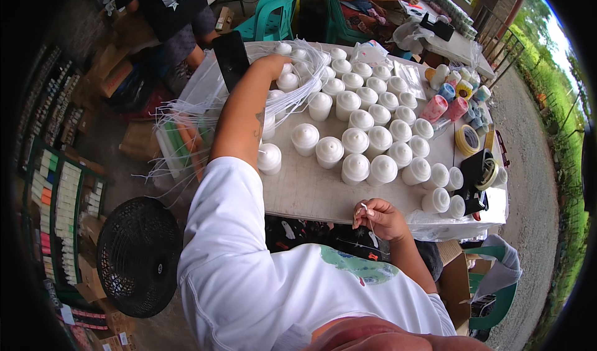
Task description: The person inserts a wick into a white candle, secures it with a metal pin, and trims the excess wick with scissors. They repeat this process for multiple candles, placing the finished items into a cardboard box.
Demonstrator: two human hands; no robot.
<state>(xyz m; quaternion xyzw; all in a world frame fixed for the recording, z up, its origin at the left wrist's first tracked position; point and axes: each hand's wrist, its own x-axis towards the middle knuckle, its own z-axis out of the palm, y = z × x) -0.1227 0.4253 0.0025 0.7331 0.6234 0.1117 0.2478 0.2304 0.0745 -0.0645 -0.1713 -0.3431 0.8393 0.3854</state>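
Many white cylinders with stepped, domed tops (355,141), which look like candles, stand upright on the table (298,205). My left arm reaches across the table's left side. My left hand (272,66) is at the far end, among the back cylinders and beside a bundle of long white strings (211,111); its fingers are mostly hidden. Close to the table's front edge, my right hand (380,219) pinches a thin white string (371,226), part of which hangs below the fingers.
A black phone-like slab (231,58) stands by my left forearm. Coloured cylinders (434,107) and tape rolls (467,140) are on the right. A black fan (137,257) stands at lower left. Green chairs (269,15) and other people are beyond the table.
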